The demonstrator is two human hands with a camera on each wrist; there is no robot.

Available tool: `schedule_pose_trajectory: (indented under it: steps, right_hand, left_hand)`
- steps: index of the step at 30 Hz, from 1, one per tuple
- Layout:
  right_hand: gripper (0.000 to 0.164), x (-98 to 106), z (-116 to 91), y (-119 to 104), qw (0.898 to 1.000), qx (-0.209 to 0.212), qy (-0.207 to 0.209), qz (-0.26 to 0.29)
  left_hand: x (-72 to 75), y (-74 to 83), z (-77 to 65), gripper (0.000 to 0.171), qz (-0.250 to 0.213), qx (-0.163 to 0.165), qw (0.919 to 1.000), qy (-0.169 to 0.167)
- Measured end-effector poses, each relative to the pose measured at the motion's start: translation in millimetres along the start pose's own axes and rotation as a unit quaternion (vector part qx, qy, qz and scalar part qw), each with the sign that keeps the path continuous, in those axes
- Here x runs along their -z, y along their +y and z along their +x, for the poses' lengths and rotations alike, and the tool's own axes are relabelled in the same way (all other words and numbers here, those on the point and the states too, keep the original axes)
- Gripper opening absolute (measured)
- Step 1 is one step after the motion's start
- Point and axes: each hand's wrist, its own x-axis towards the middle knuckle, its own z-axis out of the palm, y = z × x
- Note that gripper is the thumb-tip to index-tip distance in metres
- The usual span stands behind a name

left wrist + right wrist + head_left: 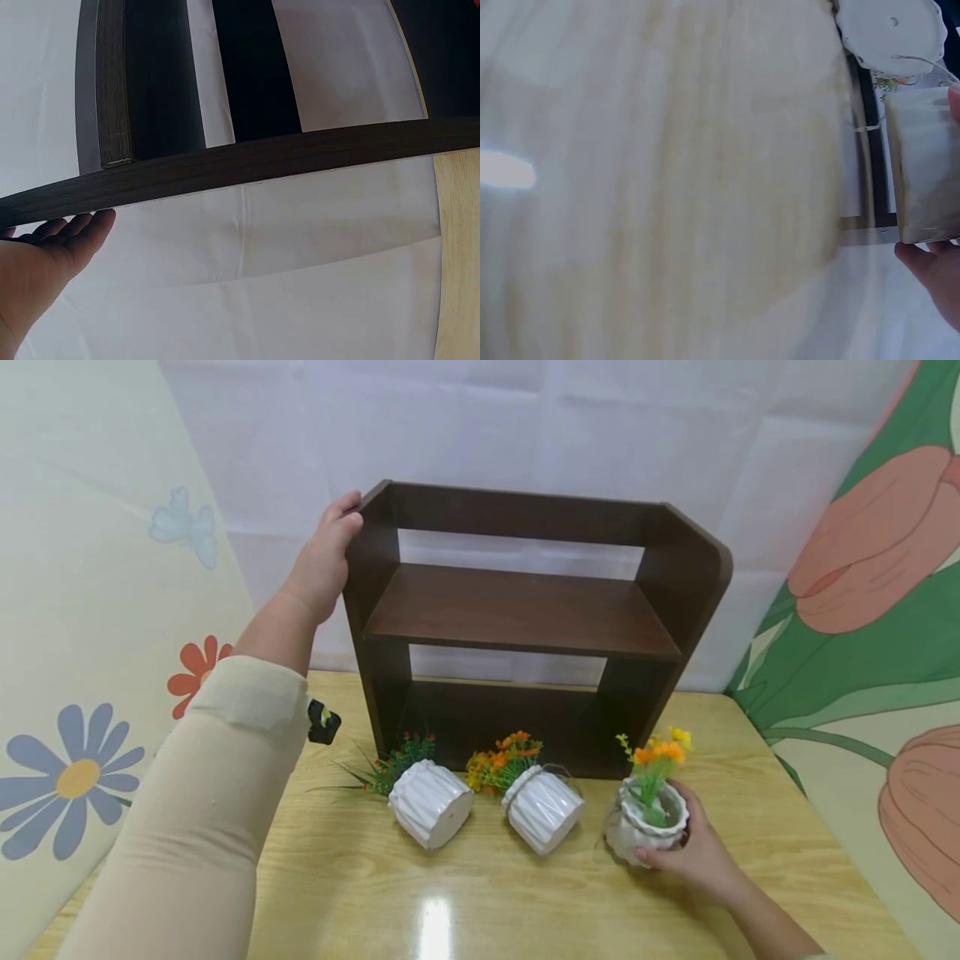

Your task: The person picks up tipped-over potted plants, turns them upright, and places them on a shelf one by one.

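Note:
My left hand (324, 558) rests against the upper left side panel of a dark brown two-tier shelf (517, 610). In the left wrist view, the fingertips (94, 229) touch that panel's outer face. On the right, my right hand (697, 852) grips a white ribbed flowerpot (633, 822) with orange and yellow artificial flowers (660, 756), thumb at its near side. That pot is upright, slightly tilted. Two more white pots lie tipped in front of the shelf: one (431, 802) with red-dotted greenery, one (543, 810) with orange and yellow flowers.
The shelf stands on a light wood table (525, 902) before a white cloth backdrop (487, 418). Flower-patterned panels (862, 652) flank both sides. A small black object (322, 724) shows beside my left sleeve.

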Motion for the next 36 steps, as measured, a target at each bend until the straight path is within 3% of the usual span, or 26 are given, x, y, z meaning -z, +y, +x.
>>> schedule_pose_trajectory:
  steps: [19,36]
  right_hand:
    - [0.109,29,17,-59,0.998,0.054,0.001,0.013]
    - [0.112,56,35,-117,0.998,0.067,-0.005,0.020]
  left_hand:
    - [-1.3,-0.1,1.0,0.055,0.001,-0.004,1.0000,0.002]
    - [-1.2,-0.8,3.4,0.054,0.002,-0.004,1.0000,0.003]
